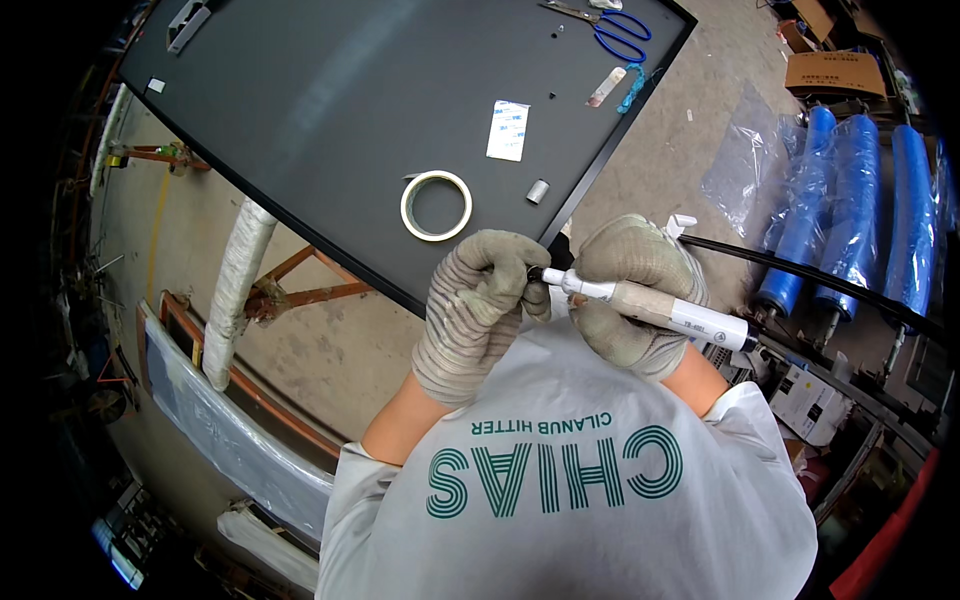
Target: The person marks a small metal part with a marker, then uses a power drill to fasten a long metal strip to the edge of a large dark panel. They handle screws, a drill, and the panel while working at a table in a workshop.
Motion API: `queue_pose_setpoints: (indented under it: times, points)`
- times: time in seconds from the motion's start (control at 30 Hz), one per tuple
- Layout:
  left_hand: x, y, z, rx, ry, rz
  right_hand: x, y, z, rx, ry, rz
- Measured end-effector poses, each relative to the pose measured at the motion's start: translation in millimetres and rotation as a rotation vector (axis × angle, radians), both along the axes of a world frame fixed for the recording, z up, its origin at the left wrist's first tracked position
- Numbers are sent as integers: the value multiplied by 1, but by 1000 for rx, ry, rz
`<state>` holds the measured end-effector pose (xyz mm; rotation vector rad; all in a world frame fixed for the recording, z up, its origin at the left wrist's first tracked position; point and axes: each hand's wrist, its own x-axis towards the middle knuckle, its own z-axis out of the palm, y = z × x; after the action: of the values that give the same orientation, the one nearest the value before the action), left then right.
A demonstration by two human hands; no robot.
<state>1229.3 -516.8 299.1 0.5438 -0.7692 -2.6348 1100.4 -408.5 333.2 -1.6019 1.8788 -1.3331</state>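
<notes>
left hand (472,315) gloved, fingers curled in, thumb and forefinger pinching a small dark piece (535,273); can't tell where that piece ends and the tool tip begins. right hand (625,252) gloved too, closed round a white pen-shaped tool (695,318): slim end aimed at the left fingertips, thick end sticking out past the right hand's outer side. hands near each other, tool bridging them, white shirt (400,545) with green print on the near side of both

from where i'm standing, dark table (330,110) stretches beyond the left hand. on it: tape roll (437,236) just beyond that hand, lying flat; small grey cylinder (538,191) beyond the gap between the hands; white sheet (508,135) with blue marks further out, same direction; scissors (592,18) with blue handles well beyond both hands, blue crumpled strip (632,88) on the near side of them

long dark bar (800,266) runs off rightward from near the right hand. well right of that hand, blue rolls (848,205) in clear wrap, cardboard box (835,72) beyond them. well left of the left hand, long white-wrapped piece (238,290)
</notes>
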Motion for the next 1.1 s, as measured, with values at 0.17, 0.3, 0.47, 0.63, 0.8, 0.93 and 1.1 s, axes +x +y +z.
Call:
queue_pose_setpoints:
  times: [0.17,0.3,0.47,0.63,0.8,0.93,1.1]
  points:
    - [0,-1,-1,-21,-26,-3,-1,0,-2,53,29,22]
    - [0,-2,-2,-72,9,24,-3,-10,4,-62,-105,-36]
    - [1,-3,0,-112,-90,63,-5,-10,4,-61,-100,24]
    - [1,-4,2,-204,-46,102,-9,-20,9,-107,-124,-2]
    - [-1,-3,3,-142,-76,82,-7,-25,7,-141,-159,-11]
    - [-2,-4,-4,-22,-27,59,-12,-23,4,-154,-141,22]
    - [-2,-7,-2,59,-88,-17,-8,-25,-4,-202,-144,-6]
